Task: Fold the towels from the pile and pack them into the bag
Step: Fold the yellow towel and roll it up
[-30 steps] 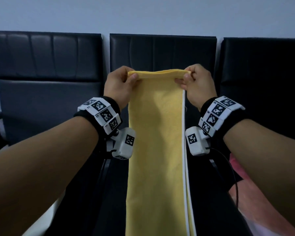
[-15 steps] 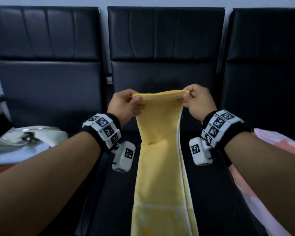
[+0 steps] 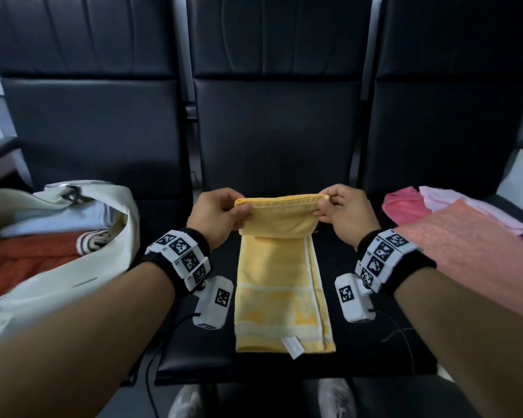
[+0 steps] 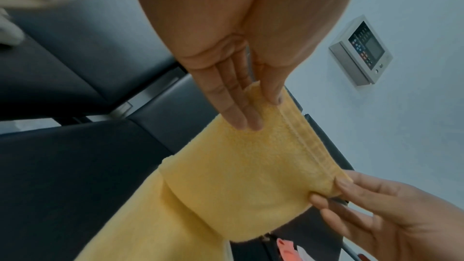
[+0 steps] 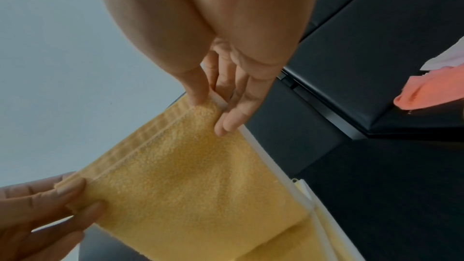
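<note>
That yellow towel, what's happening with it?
A person is folding the yellow towel on the middle black seat. The left hand and the right hand each pinch a corner of its top edge, held up over the part lying flat. The cream bag on the left seat already holds folded towels. More pink towels wait in a pile on the right seat.

Both forearms reach forward side by side, wrists level, each wearing a black band with marker tags. The left hand (image 3: 216, 217) pinches the yellow towel (image 3: 280, 263) at its left top corner, thumb over fingers. The right hand (image 3: 346, 214) pinches the right corner likewise.
</note>
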The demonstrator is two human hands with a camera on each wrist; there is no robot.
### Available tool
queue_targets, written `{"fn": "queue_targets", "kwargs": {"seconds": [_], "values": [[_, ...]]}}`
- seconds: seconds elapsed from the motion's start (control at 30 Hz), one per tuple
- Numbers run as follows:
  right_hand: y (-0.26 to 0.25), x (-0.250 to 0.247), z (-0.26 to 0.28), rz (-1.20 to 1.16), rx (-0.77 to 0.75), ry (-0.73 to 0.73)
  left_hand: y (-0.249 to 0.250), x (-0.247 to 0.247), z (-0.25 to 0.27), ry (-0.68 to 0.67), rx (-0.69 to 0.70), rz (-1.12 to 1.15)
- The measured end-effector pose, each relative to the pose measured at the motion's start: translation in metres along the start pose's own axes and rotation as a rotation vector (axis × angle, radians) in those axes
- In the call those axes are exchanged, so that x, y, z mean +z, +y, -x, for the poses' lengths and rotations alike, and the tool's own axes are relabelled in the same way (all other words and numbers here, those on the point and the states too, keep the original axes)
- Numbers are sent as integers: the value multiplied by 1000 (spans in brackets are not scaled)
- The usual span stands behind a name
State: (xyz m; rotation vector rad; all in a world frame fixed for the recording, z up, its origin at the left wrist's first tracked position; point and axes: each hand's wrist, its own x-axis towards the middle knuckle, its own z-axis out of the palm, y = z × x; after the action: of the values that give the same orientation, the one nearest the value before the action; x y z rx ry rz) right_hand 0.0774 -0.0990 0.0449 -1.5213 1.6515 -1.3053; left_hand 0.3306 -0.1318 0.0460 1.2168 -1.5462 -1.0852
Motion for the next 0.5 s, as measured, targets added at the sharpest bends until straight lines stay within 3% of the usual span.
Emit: {"fn": "queue_targets", "kwargs": {"seconds": [0.2, 0.27, 0.33, 0.43, 0.5], "values": [[10, 5, 33, 54, -17, 3, -12, 3, 22, 19, -25, -452], [16, 9, 41, 76, -15, -13, -9, 9, 32, -66, -79, -672], [21, 14, 49, 95, -28, -38, -5, 23, 42, -169, -34, -842], [25, 21, 58, 105, -38, -72, -2, 52, 52, -241, 124, -901], [27, 24, 64, 105, -25, -87, -4, 70, 56, -262, 141, -825]]}}
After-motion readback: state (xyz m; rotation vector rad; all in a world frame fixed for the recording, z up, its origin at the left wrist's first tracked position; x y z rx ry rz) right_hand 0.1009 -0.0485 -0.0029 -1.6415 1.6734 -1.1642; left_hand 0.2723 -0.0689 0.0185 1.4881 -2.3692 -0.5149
